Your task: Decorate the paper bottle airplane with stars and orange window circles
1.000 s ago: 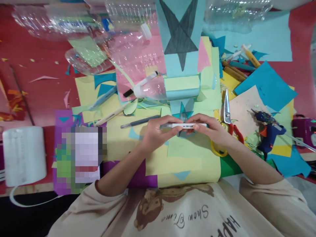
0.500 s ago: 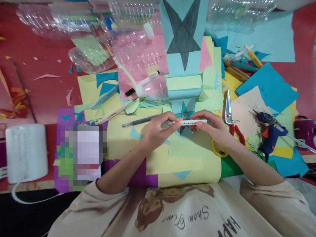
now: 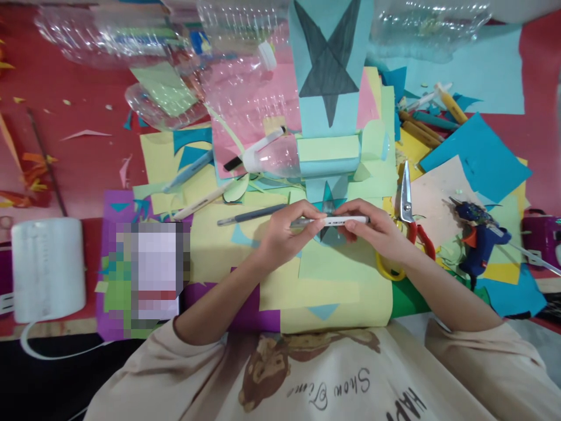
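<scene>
A white marker (image 3: 339,221) with small dark print lies level between my two hands. My left hand (image 3: 289,231) is closed on its left end, thumb and fingers pinching it. My right hand (image 3: 374,228) pinches the right part of the barrel. Just beyond the hands lies a plastic bottle (image 3: 277,158) wrapped in blue and green paper. A blue paper strip (image 3: 307,117) with a large black star reaches out from its far side. On the near side, a smaller paper piece with a dark star (image 3: 326,196) is partly hidden by my hands.
Scissors (image 3: 407,204) with red and yellow handles lie beside my right hand. Further right is a blue glue gun (image 3: 480,251). A grey pen (image 3: 249,216) is left of my hands. Clear plastic bottles (image 3: 236,64), paper scraps and a white roll-shaped object (image 3: 48,269) surround the work.
Both hands stay on the marker and have shifted slightly, the marker sitting a little lower in view. The whole scene moves slightly with the camera.
</scene>
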